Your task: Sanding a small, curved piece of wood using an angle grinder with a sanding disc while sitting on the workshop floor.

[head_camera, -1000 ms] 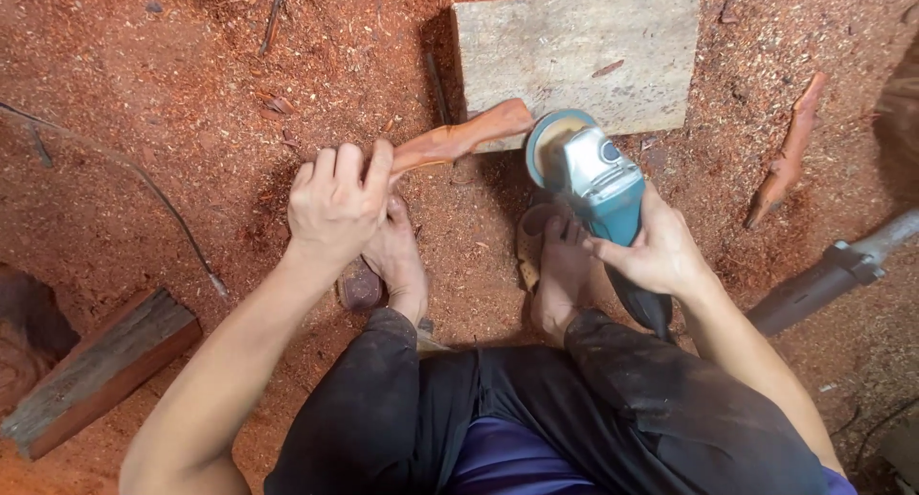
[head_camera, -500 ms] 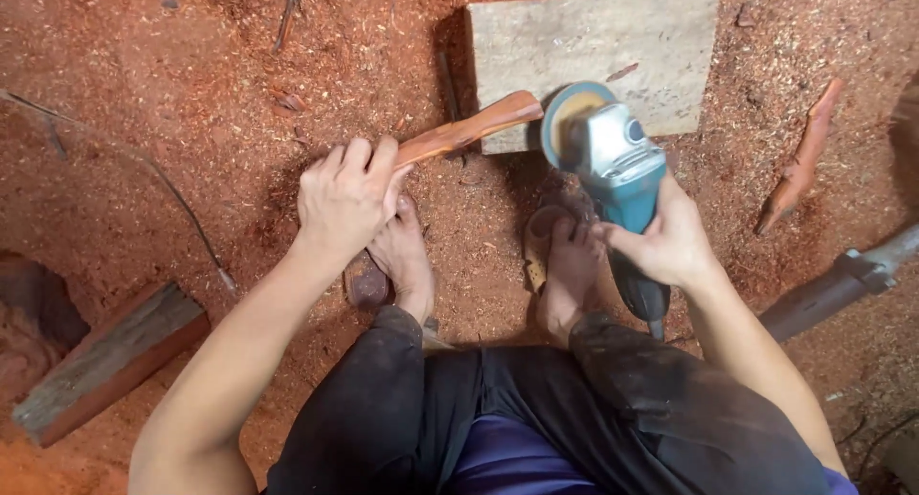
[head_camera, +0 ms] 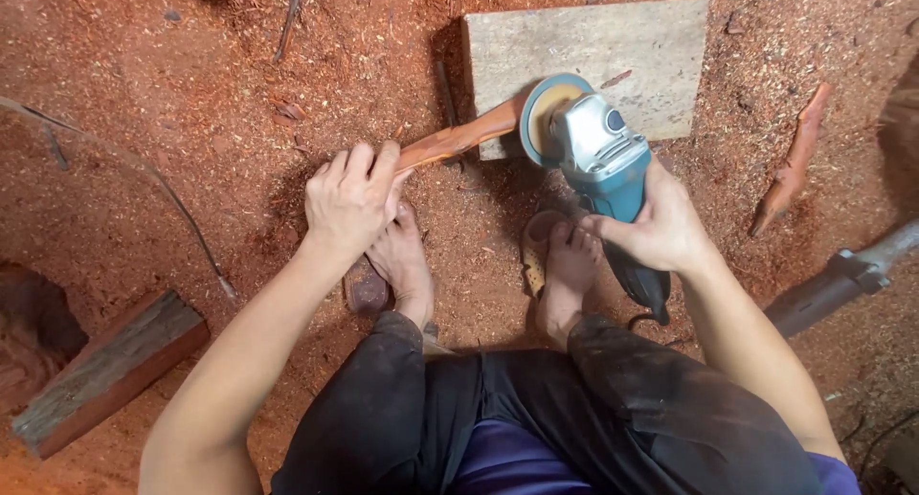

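My left hand (head_camera: 352, 196) grips the near end of a reddish carved wooden stick (head_camera: 459, 139), whose far end rests on a grey flat board (head_camera: 632, 45). My right hand (head_camera: 656, 229) holds a blue and grey angle grinder (head_camera: 598, 155) by its body. The grinder's round disc (head_camera: 541, 112) touches the far end of the stick over the board's near edge. My two bare feet (head_camera: 565, 265) rest on the sawdust below the stick.
Red sawdust covers the ground all around. A wooden block (head_camera: 105, 371) lies at the lower left, a grey metal bar (head_camera: 842, 280) at the right, and a rough reddish wood piece (head_camera: 795, 160) to the right of the board. A thin cord (head_camera: 163, 189) runs across the left.
The grinder has moved up and left until its disc meets the stick's far end on the board. My left hand keeps its hold on the stick.
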